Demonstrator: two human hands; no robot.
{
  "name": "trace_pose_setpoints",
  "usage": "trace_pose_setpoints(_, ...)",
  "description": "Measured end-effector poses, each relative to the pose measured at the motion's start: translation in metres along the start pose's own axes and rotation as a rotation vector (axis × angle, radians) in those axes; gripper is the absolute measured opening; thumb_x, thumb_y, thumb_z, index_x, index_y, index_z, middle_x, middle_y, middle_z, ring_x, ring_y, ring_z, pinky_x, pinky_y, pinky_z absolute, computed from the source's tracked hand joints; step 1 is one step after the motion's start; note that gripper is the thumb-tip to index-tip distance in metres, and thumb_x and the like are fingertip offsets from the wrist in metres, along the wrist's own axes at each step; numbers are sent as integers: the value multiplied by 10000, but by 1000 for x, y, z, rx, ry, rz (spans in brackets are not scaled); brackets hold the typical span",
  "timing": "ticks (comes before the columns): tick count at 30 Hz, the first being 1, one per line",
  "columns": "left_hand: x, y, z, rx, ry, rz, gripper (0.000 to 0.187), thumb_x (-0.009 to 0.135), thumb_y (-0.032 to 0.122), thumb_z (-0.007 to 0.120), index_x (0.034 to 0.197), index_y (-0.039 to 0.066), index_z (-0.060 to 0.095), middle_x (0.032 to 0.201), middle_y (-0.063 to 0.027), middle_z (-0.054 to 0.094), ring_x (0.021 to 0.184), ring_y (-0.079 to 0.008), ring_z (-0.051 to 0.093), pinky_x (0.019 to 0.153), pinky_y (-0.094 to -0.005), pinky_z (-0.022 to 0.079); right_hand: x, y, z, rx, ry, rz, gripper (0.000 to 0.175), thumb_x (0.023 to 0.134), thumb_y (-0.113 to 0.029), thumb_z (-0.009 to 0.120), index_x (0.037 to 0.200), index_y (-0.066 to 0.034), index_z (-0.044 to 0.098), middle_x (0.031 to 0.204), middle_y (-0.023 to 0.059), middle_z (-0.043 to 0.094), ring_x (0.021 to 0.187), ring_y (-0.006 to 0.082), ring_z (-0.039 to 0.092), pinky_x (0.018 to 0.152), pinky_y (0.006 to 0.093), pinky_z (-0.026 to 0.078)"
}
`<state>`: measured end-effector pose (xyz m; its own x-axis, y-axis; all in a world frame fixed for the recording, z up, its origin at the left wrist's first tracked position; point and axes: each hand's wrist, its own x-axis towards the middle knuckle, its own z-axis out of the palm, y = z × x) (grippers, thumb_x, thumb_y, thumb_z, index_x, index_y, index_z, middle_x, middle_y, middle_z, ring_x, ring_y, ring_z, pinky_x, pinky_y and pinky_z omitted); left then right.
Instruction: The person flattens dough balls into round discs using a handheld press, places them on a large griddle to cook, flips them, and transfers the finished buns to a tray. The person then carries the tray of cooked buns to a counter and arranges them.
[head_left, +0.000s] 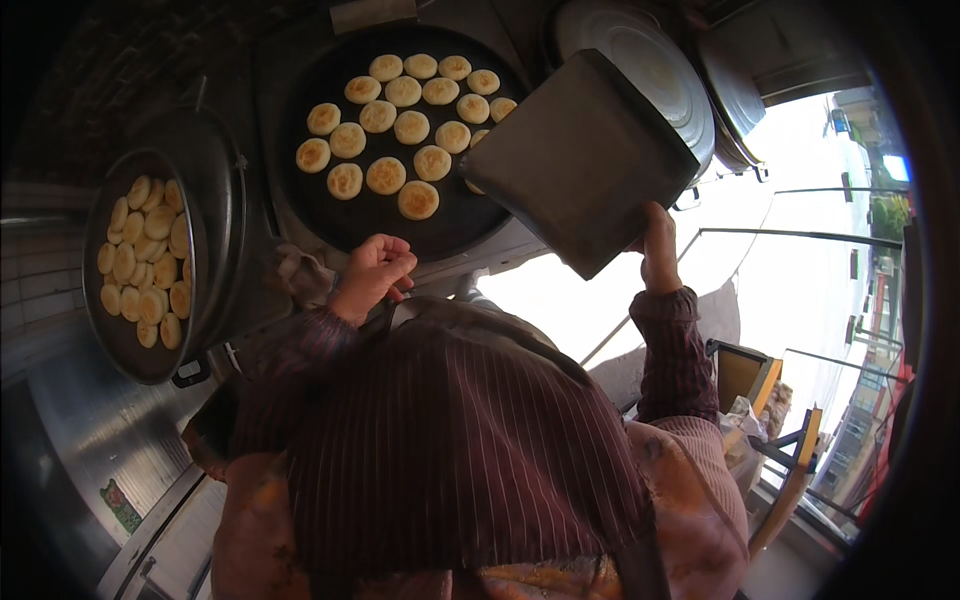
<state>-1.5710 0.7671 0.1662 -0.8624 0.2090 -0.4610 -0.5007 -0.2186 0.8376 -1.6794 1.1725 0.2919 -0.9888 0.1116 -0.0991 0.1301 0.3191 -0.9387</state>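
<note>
My right hand (660, 247) grips a dark square metal tray (581, 161) by its lower right edge. The tray is tilted over the right side of a round black griddle (450, 244) and hides part of it. Several browned round flatbreads (386, 175) lie on the griddle, some partly behind the tray. My left hand (375, 277) is at the griddle's near edge, its fingers loosely curled, with nothing plainly held in them.
At the left, a round pan (94, 322) holds several more flatbreads (152, 305). Beside my left wrist lies a crumpled cloth (304, 274). Large round metal lids (637, 52) stand behind the tray. A wood-and-metal frame (799, 450) is at the lower right.
</note>
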Motion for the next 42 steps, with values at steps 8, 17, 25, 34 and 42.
trace_pose_setpoints(8, 40, -36, -45, 682, 465, 145, 772, 800, 269, 820, 1392, -25, 422, 1369, -191, 474, 1137, -295, 569, 970, -404, 497, 37, 19, -31, -272, 81, 273, 418, 961, -399, 491, 938, 10, 572, 605, 47, 531, 374, 150, 458, 328, 267, 329)
trace_pose_setpoints(17, 74, -36, -60, 938, 629, 246, 947, 727, 249, 851, 1469, -1, 318, 1472, -218, 377, 1383, -388, 357, 1127, -448, 375, 165, 39, -17, -903, -65, 25, 500, 887, -254, 512, 1191, 143, 509, 1035, 345, 661, 898, 435, 694, 772, 485, 541)
trace_pose_setpoints(25, 97, -12, -80, 960, 690, -73, 919, 712, 179, 831, 1468, 29, 330, 1495, -214, 341, 1379, -389, 375, 1124, -436, 403, 178, 38, 27, -678, -321, 94, 460, 923, -211, 504, 1313, 23, 429, 883, 263, 687, 542, 341, 683, 365, 412, 514)
trace_pose_setpoints(34, 117, -6, -53, 886, 626, -101, 642, 753, 157, 773, 1315, 15, 498, 1322, -219, 453, 1210, -385, 508, 1025, -427, 470, 114, 90, 155, -720, -230, -173, 497, 913, -192, 548, 1345, 1, 396, 892, 293, 678, 795, 457, 683, 684, 498, 562)
trace_pose_setpoints(42, 96, 17, -16, 687, 386, 261, 412, 823, 89, 681, 1224, 50, 595, 1223, -148, 596, 1127, -317, 604, 941, -412, 502, 107, 122, 206, -465, -228, -15, 414, 881, -152, 583, 1249, 24, 507, 879, 269, 684, 822, 468, 667, 725, 502, 549)
